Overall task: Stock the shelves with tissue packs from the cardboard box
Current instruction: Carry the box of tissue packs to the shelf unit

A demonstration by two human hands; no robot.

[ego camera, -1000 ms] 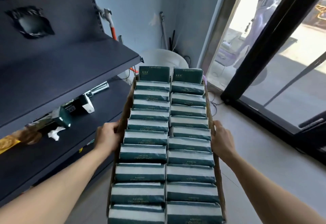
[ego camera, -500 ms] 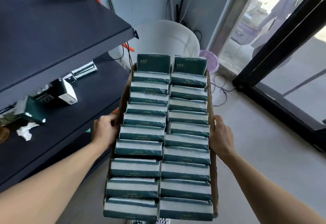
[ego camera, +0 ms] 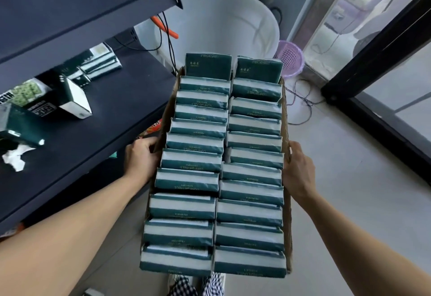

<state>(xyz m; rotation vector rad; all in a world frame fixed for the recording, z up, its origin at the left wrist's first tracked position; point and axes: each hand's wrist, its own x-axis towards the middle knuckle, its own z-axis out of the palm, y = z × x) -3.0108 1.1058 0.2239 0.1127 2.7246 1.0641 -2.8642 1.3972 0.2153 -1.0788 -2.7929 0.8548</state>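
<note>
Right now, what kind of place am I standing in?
Probably a small shop being stocked: dark retail-style shelves on your left, a cardboard box full of identical tissue packs held between both hands, and a glass door onto the street.

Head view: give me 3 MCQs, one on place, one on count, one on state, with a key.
1. Where is the purple basket?
A. on the floor beyond the cardboard box
B. on the dark shelf
C. inside the box

2. How many columns do the tissue packs form in the box?
A. one
B. two
C. four

3. How is the box held?
A. left hand alone
B. right hand alone
C. a hand on each long side

Key: 1 A, it sits by the glass door past the box's far end. 2 B, two side-by-side columns. 3 C, one hand grips each side wall.
</note>
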